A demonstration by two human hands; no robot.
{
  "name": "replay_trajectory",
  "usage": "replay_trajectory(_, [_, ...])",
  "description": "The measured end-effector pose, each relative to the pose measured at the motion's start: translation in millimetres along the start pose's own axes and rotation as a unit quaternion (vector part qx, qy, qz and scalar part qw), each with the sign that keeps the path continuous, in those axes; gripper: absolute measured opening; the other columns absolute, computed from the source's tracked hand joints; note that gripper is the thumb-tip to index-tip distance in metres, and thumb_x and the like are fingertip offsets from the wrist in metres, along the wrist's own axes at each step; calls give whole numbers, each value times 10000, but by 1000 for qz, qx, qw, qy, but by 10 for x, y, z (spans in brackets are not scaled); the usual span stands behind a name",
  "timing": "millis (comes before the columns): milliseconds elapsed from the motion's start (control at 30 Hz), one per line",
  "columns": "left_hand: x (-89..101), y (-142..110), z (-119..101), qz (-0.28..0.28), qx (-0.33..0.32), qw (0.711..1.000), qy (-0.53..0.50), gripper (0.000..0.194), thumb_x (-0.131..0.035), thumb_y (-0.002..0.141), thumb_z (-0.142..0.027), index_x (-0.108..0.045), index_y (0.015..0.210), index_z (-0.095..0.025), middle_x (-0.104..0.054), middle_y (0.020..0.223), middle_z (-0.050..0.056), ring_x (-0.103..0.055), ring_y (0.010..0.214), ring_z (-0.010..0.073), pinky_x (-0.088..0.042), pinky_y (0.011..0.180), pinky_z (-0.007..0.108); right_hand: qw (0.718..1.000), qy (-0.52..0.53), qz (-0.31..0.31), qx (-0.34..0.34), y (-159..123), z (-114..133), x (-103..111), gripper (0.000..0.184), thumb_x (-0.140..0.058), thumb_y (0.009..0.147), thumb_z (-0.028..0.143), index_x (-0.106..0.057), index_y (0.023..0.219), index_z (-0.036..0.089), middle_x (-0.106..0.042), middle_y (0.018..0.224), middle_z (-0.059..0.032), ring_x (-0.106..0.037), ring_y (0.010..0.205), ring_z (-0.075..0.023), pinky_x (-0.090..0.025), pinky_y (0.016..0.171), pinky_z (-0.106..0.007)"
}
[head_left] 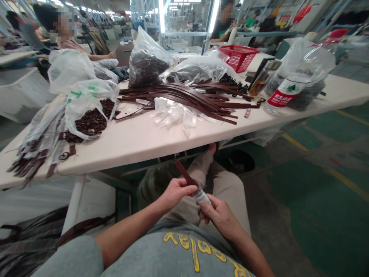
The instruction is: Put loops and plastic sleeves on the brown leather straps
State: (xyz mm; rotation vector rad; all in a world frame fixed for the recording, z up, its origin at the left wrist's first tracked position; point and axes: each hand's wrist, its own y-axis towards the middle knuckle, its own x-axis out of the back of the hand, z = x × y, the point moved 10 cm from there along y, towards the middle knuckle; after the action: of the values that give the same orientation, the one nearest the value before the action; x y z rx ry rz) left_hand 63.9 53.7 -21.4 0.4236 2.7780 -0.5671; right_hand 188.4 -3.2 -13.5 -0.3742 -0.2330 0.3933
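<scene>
My left hand point(175, 190) is closed around a brown leather strap point(184, 174) that sticks up and away from my lap. My right hand point(217, 213) pinches a small clear plastic sleeve point(201, 196) at the strap's lower end. Both hands are below the white table's point(144, 142) front edge, over my knees. On the table lie a pile of long brown straps point(187, 96) and several loose clear plastic sleeves point(173, 113).
An open plastic bag of dark small parts point(89, 119) and bagged straps point(43, 138) lie at the left. Tied bags of dark pieces point(147, 63), a red basket point(239, 55), a thermos point(263, 77) and a water bottle point(288, 90) stand further back. Other people sit beyond the table.
</scene>
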Motion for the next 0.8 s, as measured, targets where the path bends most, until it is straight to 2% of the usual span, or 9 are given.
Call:
replay_trajectory(67, [81, -10, -21, -33, -12, 999, -4, 324, -835, 629, -427, -749, 679, -118, -641, 603, 24, -515, 571, 124, -394, 593, 255, 1000, 2, 7, -16, -7, -81, -31, 373, -495, 897, 533, -570, 813, 178, -585, 590, 31, -528, 499, -106, -423, 513, -229])
replay_trajectory(167, [323, 25, -58, -93, -22, 995, -18, 327, -842, 614, -424, -743, 674, -117, -633, 588, 25, -506, 557, 118, -392, 575, 246, 999, -16, 21, -47, -129, -291, 3, 368, -483, 901, 528, -569, 810, 183, -571, 563, 44, -509, 479, -101, -400, 503, -224])
replay_trajectory(267, [523, 86, -59, -119, -27, 992, -19, 332, -835, 625, -420, -752, 720, -114, -654, 625, 39, -517, 574, 120, -397, 582, 242, 994, -38, 25, -96, -359, -558, 165, 363, -477, 897, 527, -567, 810, 186, -570, 541, 50, -487, 457, -102, -366, 495, -230])
replay_trajectory(333, [554, 110, -7, -116, -17, 993, -14, 334, -834, 629, -417, -753, 735, -111, -666, 651, 47, -526, 587, 120, -406, 599, 244, 991, -57, 27, -116, -500, -666, 281, 387, -461, 902, 543, -555, 771, 191, -573, 539, 44, -488, 470, -110, -362, 512, -241])
replay_trajectory(400, [511, 104, 68, -110, -5, 994, -19, 322, -836, 630, -408, -750, 728, -113, -663, 647, 42, -524, 583, 115, -407, 599, 242, 990, -95, 19, -106, -567, -646, 372, 417, -445, 909, 557, -559, 738, 195, -599, 582, 24, -526, 536, -131, -381, 555, -255])
replay_trajectory(533, [279, 30, 196, -86, 13, 996, -27, 288, -829, 642, -383, -745, 718, -118, -651, 632, 31, -509, 564, 106, -399, 576, 236, 983, -177, -19, -43, -452, -354, 368, 329, -496, 907, 509, -615, 844, 209, -676, 757, -1, -605, 715, -169, -414, 649, -268])
replay_trajectory(700, [3, -77, 335, -32, 35, 999, -10, 247, -814, 653, -344, -728, 709, -120, -647, 649, 27, -514, 581, 111, -400, 579, 235, 989, -139, -52, -13, -149, -144, 160, 381, -373, 957, 490, -525, 733, 223, -576, 582, 32, -556, 534, -128, -403, 554, -251])
replay_trajectory(800, [-95, -128, 433, -5, 60, 998, -8, 242, -810, 661, -342, -717, 718, -126, -636, 649, 18, -519, 582, 113, -405, 582, 238, 989, -137, -61, 10, -55, -70, 86, 372, -392, 949, 479, -496, 692, 230, -528, 535, 46, -519, 492, -114, -376, 510, -241])
